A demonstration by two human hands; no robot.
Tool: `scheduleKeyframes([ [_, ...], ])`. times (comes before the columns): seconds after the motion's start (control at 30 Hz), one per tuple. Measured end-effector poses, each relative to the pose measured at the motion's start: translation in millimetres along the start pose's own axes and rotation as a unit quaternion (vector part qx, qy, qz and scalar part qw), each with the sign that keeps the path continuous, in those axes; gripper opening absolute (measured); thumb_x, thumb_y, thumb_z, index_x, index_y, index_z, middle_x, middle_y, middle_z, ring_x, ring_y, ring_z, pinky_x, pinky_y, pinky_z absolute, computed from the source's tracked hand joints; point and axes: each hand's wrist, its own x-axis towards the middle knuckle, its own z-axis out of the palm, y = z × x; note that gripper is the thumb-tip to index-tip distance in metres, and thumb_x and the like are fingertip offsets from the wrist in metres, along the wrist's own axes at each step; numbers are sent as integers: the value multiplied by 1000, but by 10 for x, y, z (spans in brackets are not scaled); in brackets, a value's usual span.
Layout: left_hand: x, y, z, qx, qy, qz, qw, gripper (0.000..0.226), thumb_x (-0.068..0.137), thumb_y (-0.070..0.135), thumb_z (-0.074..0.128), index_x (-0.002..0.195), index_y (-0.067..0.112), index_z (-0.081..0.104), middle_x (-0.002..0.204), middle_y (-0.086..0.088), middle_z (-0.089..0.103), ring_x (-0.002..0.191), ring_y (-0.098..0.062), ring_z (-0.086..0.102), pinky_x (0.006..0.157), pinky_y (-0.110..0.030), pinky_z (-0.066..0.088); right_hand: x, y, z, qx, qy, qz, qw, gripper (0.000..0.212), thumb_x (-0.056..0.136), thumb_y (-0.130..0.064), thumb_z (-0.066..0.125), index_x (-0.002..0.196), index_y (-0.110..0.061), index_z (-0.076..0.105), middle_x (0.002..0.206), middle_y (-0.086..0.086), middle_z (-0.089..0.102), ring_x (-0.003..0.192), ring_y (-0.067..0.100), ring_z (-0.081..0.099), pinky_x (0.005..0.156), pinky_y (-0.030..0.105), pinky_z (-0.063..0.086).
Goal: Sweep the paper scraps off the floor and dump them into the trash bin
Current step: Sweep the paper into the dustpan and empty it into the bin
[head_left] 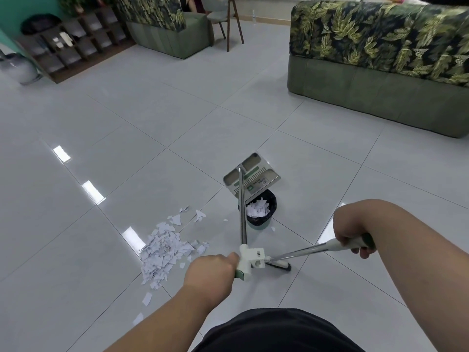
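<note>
Nearest, the left hand (210, 269) is curled tight round the green-and-white grip of a long-handled dustpan (252, 175). To the right, the right hand (351, 232) is wrapped round the grip of a broom (299, 251). The broom's dark head rests on the tiled floor (127, 123) between the two hands, partly hidden by the white clip block on the dustpan handle. On the floor to the left lies a heap of white paper scraps (165, 250), with loose bits strewn nearer and farther. Beyond the hands stands a small black-lined trash bin (258, 219) with scraps inside and one stray piece just beside its right foot. The dustpan's metal shaft crosses the bin's left rim, and its steel pan, tipped up, covers the bin's far edge. Far right is a leaf-print sofa (380, 59). At the back stand a matching armchair (165, 26) and a wooden-legged chair (228, 19), and far left a low dark shelf unit (71, 41).
</note>
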Motion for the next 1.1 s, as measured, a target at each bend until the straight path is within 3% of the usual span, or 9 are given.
scheduleKeyframes([
  [0.13, -31, -35, -9, -54, 19, -59, 997, 29, 91, 12, 49, 119, 20, 48, 85, 0, 49, 74, -29, 50, 53, -31, 32, 25, 48, 9, 0, -30, 19, 999, 22, 86, -6, 57, 105, 5, 63, 85, 22, 66, 62, 28, 58, 68, 34, 49],
  [0.3, -153, -169, 19, -155, 65, -169, 971, 23, 92, 13, 42, 110, 23, 49, 77, 3, 53, 71, -27, 54, 58, -32, 40, -70, 165, -1, 45, -27, 27, 998, 9, 88, -1, 52, 92, -1, 60, 92, 20, 58, 77, 30, 54, 70, 33, 45],
  [0.53, -313, -423, 120, -322, 115, -297, 891, 16, 89, 9, 44, 89, 24, 47, 73, 1, 60, 71, -26, 57, 57, -32, 41, -238, 127, -162, 69, 13, 18, 997, 10, 90, 3, 49, 87, -2, 58, 89, 19, 59, 74, 30, 56, 52, 25, 48],
  [0.8, -517, -707, 363, -422, 111, -404, 804, 17, 86, 4, 47, 81, 20, 52, 73, -8, 63, 69, -26, 56, 58, -31, 38, -224, -22, -277, 59, 44, 14, 997, 12, 87, 3, 52, 81, 0, 63, 80, 17, 66, 58, 26, 61, 49, 25, 47],
  [0.87, -573, -762, 447, -436, 109, -418, 789, 17, 85, 4, 48, 81, 20, 53, 74, -8, 63, 69, -27, 56, 57, -31, 39, -191, -119, -276, 35, 47, 13, 998, 12, 87, 2, 55, 78, -2, 62, 76, 13, 66, 57, 23, 59, 47, 24, 47],
  [0.93, -645, -812, 535, -445, 105, -430, 779, 17, 86, 5, 48, 80, 21, 54, 74, -8, 63, 70, -27, 57, 57, -30, 39, -181, -233, -263, 33, 36, 14, 999, 10, 83, -3, 54, 83, 1, 62, 82, 17, 67, 65, 27, 58, 56, 26, 45],
  [1.03, -758, -887, 666, -444, 90, -444, 773, 15, 86, 6, 48, 80, 18, 55, 73, -8, 64, 70, -28, 58, 57, -31, 40, -147, -388, -223, -3, 41, -2, 999, 34, 62, -19, 49, 87, 2, 61, 79, 18, 66, 66, 30, 55, 61, 31, 43],
  [1.1, -814, -933, 740, -446, 86, -449, 770, 14, 86, 6, 48, 80, 18, 55, 74, -8, 64, 70, -28, 58, 57, -31, 40, -68, -468, -184, -13, 49, -1, 999, 33, 61, -21, 48, 84, 0, 58, 74, 17, 64, 60, 29, 54, 59, 30, 43],
])
